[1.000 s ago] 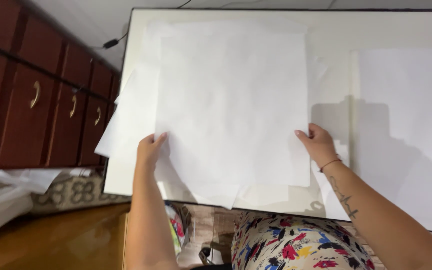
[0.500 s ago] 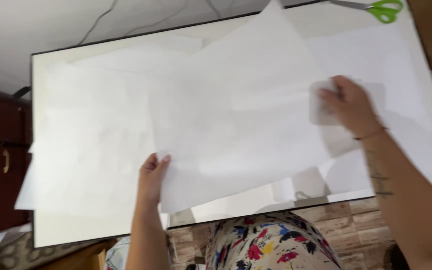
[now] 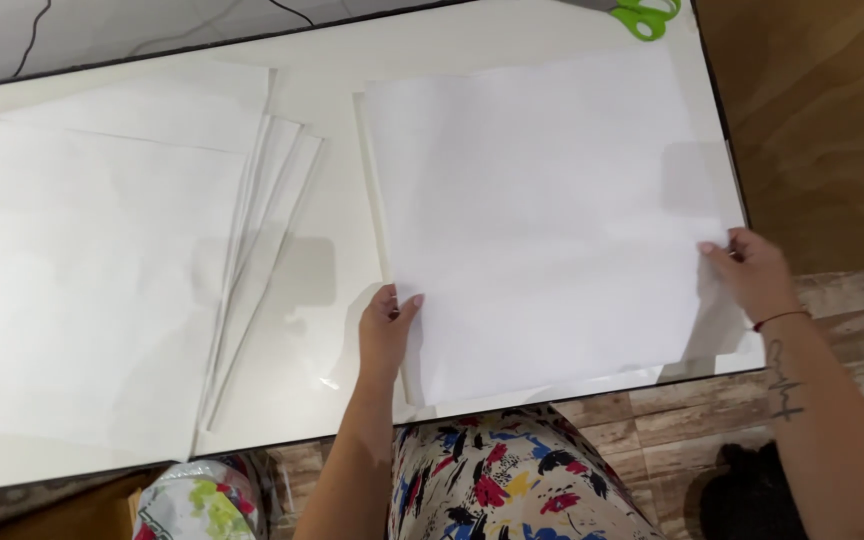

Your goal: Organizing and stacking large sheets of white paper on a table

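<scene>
A large white paper sheet point(image 3: 542, 220) lay flat on the right half of the glossy white surface point(image 3: 327, 210), its far edge near the surface's back edge and its near edge just short of the front edge. The left hand point(image 3: 387, 330) rested palm down at the sheet's near left corner, fingers point(image 3: 404, 303) extended close together and flat on the paper edge, gripping nothing. The right hand point(image 3: 757, 272) sat at the sheet's right edge, near the right rim of the surface, with its fingers point(image 3: 717, 250) curled onto the paper margin; whether they pinched the edge or only pressed on it could not be determined. A second sheet edge showed just beneath the left side of the top sheet. A fanned stack of white sheets point(image 3: 102, 270) occupied the left half of the surface, apart from the held sheet. Green-handled scissors point(image 3: 644, 14) lay at the far edge, beyond the sheet's far right corner. Patterned fabric point(image 3: 512, 485) on the person's lap appeared below the front edge of the surface.
</scene>
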